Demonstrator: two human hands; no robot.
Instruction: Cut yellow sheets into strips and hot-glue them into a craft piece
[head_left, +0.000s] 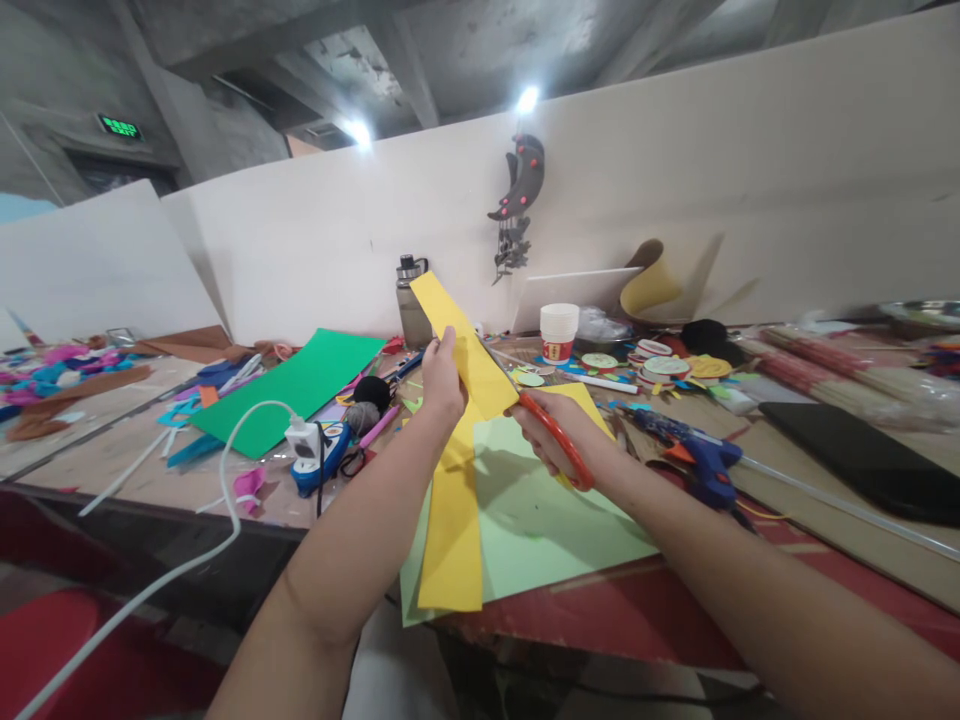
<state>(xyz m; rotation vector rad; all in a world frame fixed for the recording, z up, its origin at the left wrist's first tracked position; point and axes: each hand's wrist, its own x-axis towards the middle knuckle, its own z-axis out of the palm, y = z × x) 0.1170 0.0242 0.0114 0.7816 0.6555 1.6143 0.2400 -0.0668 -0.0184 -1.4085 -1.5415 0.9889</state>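
My left hand (444,378) grips a strip of yellow paper (491,385) by its left side, thumb on top, and holds it up above the table. Closed round the orange handles of a pair of scissors (556,440) is my right hand (544,425). The scissors' blades lie at the right edge of the raised yellow strip; how far they are apart I cannot tell. Below, another yellow strip (451,540) rests on a light green sheet (555,530), and more yellow paper shows behind my right wrist.
A green sheet (292,385), a power strip (321,460) with a white cable and a grey bottle (415,305) are to the left. Paper cups (559,335) stand behind. On the right lie a blue glue gun (694,460) and a black phone-like slab (866,455).
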